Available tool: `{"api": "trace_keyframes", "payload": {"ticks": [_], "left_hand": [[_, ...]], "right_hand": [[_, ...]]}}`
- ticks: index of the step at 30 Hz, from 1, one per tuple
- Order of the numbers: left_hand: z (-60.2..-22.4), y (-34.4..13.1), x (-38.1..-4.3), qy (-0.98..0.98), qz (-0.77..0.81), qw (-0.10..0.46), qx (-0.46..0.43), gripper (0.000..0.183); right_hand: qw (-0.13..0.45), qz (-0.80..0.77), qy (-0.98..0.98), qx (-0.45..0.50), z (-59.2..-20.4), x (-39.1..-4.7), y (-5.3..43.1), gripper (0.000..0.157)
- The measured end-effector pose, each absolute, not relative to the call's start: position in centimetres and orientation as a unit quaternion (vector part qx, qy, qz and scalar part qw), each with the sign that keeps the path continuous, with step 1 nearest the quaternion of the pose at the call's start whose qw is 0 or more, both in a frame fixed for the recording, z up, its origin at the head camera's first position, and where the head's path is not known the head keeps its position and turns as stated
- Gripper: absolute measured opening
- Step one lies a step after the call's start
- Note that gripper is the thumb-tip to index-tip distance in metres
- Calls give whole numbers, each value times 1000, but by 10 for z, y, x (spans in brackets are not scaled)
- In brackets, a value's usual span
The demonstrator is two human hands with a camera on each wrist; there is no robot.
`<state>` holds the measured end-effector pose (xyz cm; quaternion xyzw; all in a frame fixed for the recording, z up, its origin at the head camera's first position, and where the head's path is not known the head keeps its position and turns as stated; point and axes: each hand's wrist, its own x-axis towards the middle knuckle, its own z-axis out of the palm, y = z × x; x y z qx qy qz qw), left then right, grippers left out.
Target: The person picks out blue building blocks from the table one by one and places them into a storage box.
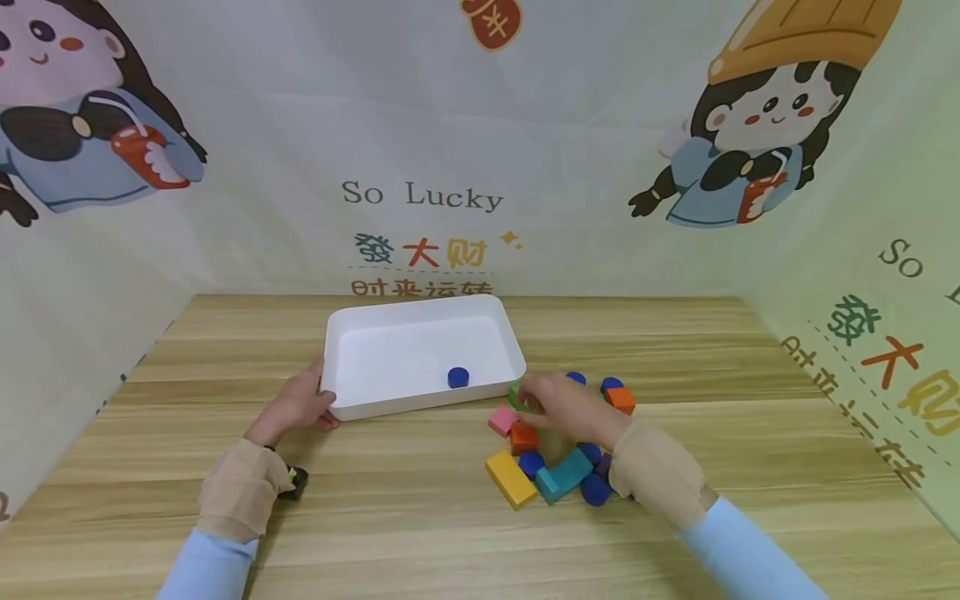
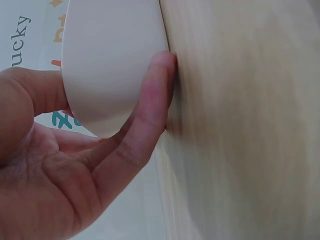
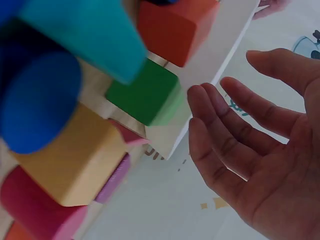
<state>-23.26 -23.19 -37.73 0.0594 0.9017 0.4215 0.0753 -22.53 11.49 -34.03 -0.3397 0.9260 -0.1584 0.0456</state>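
A white tray (image 1: 397,350) stands at the back of the wooden table with one blue round block (image 1: 458,377) inside. My left hand (image 1: 296,402) grips its left front corner; the left wrist view shows the thumb over the rim and the fingers (image 2: 132,135) against the outer wall. My right hand (image 1: 562,404) is over the block pile beside the tray's right front corner. Its fingers (image 3: 230,140) are loosely bent and hold nothing in the right wrist view. Nearest to it are a green block (image 3: 145,92), a pink block (image 1: 502,421) and an orange block (image 1: 524,438).
Around the right forearm lie a yellow block (image 1: 512,479), a curved teal block (image 1: 562,477), several blue round blocks (image 1: 596,490) and another orange block (image 1: 620,400). A printed cloth (image 1: 570,167) stands behind the table. A small black item (image 1: 295,483) shows at the left wrist.
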Motion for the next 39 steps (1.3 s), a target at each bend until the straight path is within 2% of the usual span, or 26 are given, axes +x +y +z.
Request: {"api": "trace_keyframes", "payload": {"ticks": [6,11,18,29,39], "left_hand": [[-377,-231,-232,903,418,77,60,44],[-377,-232,-233,902,420,76,60,46],[-378,-233,-234,903,418,75,59,48],[-380,-233,-235,904,417,72,63,45],[-379,-233,-235,903,419,74,62,45]], "right_hand": [[69,-147,930,-329,-350,-216,122,19],[71,-141,932,-326,-356,-208,125,25],[47,-126,946,-294,-363,-198,127,39],[-19,-108,944,-311,-376,-192,126,39],[47,-133,941,-307,-373,-193,125,30]]}}
